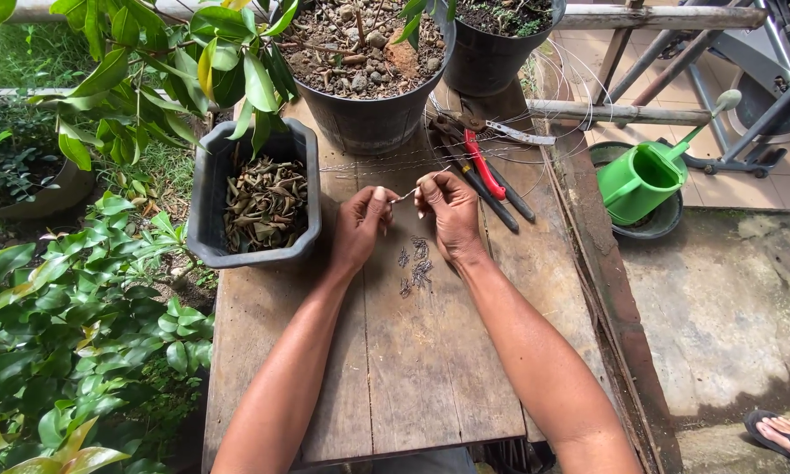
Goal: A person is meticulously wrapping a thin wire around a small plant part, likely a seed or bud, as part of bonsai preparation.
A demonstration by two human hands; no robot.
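- The left hand (pixel 360 226) and the right hand (pixel 448 213) meet above the middle of the weathered wooden plank worktop (pixel 430 369), knuckles facing each other, with a small gap between them.
- Both hands pinch the ends of a short, thin piece of silvery wire (pixel 405 197); the fingers are curled in narrow, thumb against forefinger, closed on the wire.
- The wire's long axis runs roughly left to right between the two hands, tilted slightly, its right end a little higher than its left; it is held just above the worktop, not resting on it.
- Just below the hands lies a small heap of short dark bent wire pieces (pixel 415 263) on the planks.
- Just beyond the right hand lie red-handled pliers (pixel 484 165) and a black-handled cutting tool (pixel 493 193), handles pointing toward the person, jaws toward the pots.
- Loose coils of thin silvery wire (pixel 553 96) spread across the far right of the worktop.
- At the left edge sits a dark grey rectangular plastic planter filled with dry brown leaves (pixel 263 204), near the left hand but apart from it.
- Behind the hands stands a large round black plastic pot of gravelly soil (pixel 364 61), with a second black pot (pixel 496 44) to its right.
- On the ground to the right, a green plastic watering can (pixel 645 175) rests in a dark round basin (pixel 667 224).
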